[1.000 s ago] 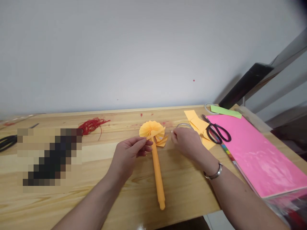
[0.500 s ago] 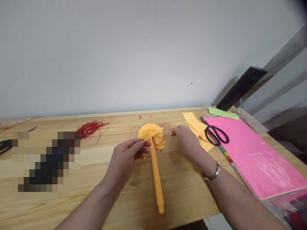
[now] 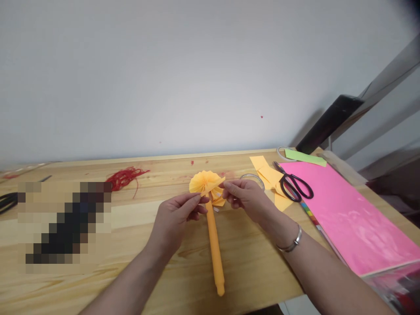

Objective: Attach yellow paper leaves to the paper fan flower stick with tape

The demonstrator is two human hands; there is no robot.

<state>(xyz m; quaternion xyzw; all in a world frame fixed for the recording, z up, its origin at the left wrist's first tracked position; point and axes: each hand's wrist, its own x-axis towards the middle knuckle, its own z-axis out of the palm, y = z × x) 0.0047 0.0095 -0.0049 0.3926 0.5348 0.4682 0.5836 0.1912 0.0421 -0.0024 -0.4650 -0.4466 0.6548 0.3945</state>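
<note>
Left hand (image 3: 175, 214) pinches the near end of a folded paper strip (image 3: 212, 187), which sits slanted in front of the pleated paper fan (image 3: 199, 182) at the top of the orange stick (image 3: 215, 247); right hand (image 3: 248, 199) has thumb and forefinger nearly together at the strip's far end, can't tell if gripping. Best to keep the left pinch steady and work lightly so folds don't crush. Vs half a second ago: right hand has moved in from beside the tape roll (image 3: 261, 180), left grip about the same.
</note>
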